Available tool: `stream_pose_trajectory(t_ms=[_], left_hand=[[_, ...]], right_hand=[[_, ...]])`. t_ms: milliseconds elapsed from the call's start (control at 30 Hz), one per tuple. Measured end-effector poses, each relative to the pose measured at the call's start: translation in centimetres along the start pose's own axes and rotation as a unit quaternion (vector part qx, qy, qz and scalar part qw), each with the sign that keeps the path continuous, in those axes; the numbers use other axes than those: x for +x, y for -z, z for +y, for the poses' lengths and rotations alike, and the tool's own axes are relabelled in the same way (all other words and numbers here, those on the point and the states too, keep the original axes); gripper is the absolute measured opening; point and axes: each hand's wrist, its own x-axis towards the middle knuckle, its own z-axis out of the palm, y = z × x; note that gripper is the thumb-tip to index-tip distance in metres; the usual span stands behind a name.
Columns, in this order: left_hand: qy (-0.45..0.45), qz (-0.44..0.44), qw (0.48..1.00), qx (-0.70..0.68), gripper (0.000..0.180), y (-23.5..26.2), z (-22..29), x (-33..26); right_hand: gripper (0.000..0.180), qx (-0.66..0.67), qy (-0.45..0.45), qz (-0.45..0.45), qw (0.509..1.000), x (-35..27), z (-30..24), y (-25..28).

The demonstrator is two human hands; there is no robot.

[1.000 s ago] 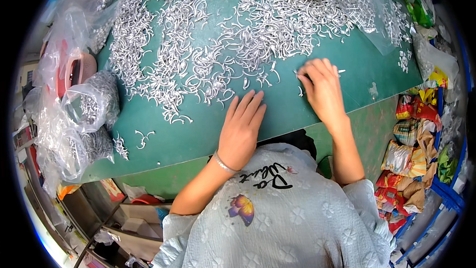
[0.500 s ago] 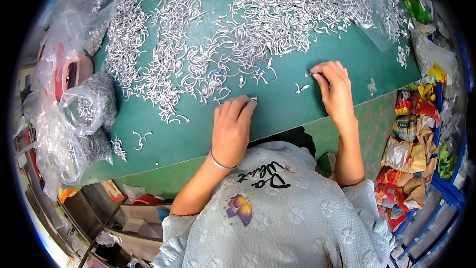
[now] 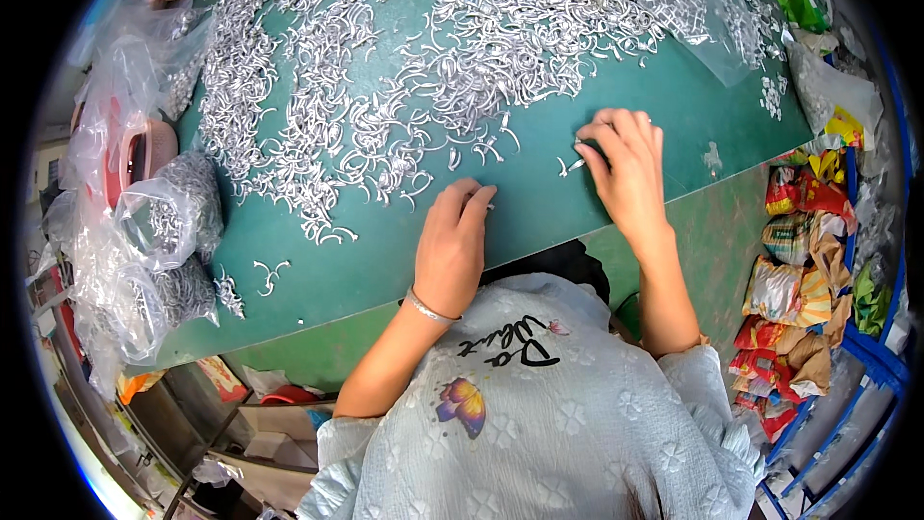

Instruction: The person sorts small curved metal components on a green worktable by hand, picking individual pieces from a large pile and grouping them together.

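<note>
Many small curved silvery metal pieces (image 3: 462,67) lie heaped and scattered across the green tabletop (image 3: 366,260). My left hand (image 3: 450,239) rests near the table's front edge, fingers closed. A bit of silvery metal (image 3: 491,206) shows at its fingertips, too small to tell whole. To the right, my right hand (image 3: 626,169) is pinched, with thumb and index finger meeting on a tiny silvery piece (image 3: 578,142). Just left of its thumb, a pair of loose silvery pieces (image 3: 570,167) lies on the table. A bracelet (image 3: 430,308) circles my left wrist.
Clear plastic bags of metal pieces (image 3: 168,221) stand at the left, by a pink basket (image 3: 154,146). Another clear bag (image 3: 707,29) lies at the far right. Shelves with colourful packets (image 3: 784,294) stand right of the table. A small cluster of pieces (image 3: 228,294) sits near the left front edge.
My right hand has shifted slightly left and farther from me, staying pinched, nearer the two loose pieces. My left hand has barely moved. The whole view has shifted slightly.
</note>
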Motion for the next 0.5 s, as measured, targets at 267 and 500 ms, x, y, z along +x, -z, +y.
stream_pose_trajectory(t_ms=[267,500], left_hand=[[-0.012,-0.007,1.000,0.004,0.023,-1.0,0.3,0.6],[-0.057,-0.023,0.998,-0.023,0.024,-3.5,1.3,3.1]], right_hand=[[0.010,-0.021,-0.058,0.079,0.995,-0.3,4.5,2.1],[0.016,0.005,-0.004,0.009,1.000,0.1,2.5,0.4]])
